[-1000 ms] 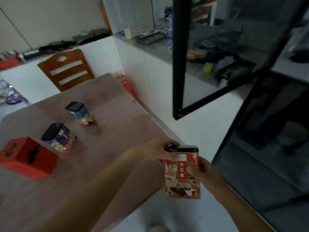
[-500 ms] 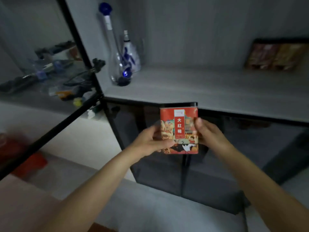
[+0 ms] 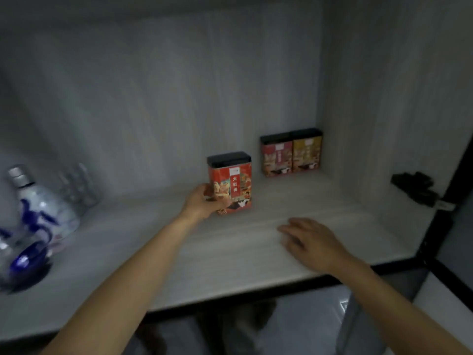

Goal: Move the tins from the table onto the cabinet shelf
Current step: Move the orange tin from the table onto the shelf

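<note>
A red tin (image 3: pixel 234 184) with a black lid stands upright on the pale cabinet shelf (image 3: pixel 230 252), near its middle. My left hand (image 3: pixel 203 202) is wrapped around the tin's left side and lower edge. My right hand (image 3: pixel 311 240) hovers flat over the shelf to the right of the tin, fingers apart, holding nothing. Two more tins stand side by side in the back right corner: a red one (image 3: pixel 276 156) and a yellow one (image 3: pixel 307 151).
A blue-and-white ceramic bottle (image 3: pixel 38 216) and clear glassware (image 3: pixel 76 188) stand at the shelf's left end. A black hinge (image 3: pixel 416 188) sticks out of the right cabinet wall. A dark lower compartment lies below the shelf's black front edge.
The view swung from the table to the cabinet. The red tin went from both hands in the air onto the shelf. My right hand let go and drew back.
</note>
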The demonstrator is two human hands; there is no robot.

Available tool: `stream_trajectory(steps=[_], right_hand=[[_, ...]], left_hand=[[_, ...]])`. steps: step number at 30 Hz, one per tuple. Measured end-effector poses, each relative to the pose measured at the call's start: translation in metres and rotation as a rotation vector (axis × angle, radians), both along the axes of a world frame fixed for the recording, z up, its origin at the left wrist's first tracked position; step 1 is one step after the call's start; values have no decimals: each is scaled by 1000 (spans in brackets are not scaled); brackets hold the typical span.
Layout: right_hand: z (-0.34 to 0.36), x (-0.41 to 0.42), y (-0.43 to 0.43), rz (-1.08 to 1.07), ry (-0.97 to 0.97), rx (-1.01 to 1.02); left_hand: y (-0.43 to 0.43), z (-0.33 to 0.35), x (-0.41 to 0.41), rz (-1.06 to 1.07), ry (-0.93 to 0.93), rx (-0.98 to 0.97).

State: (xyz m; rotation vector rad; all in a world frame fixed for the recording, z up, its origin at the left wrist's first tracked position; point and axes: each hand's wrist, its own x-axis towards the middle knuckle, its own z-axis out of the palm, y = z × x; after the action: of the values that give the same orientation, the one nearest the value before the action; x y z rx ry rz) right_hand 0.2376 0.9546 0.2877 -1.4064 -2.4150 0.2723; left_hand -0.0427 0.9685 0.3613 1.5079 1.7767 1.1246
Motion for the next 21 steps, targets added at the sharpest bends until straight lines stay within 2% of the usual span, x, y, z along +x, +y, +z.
stream_trajectory(steps=[4,10,15,21], right_hand=[[2,3,6,11,-16,-46],[1,3,4,-13,36,-2],[2,4,3,-20,27,-6],[4,3,1,-15,38,1]], left_hand=[[73,-20,-2,-6,15,-32],[155,-30,2,-32,59,-33],[187,-41,9,-18,106,5],[197,-44,12,28,38,54]])
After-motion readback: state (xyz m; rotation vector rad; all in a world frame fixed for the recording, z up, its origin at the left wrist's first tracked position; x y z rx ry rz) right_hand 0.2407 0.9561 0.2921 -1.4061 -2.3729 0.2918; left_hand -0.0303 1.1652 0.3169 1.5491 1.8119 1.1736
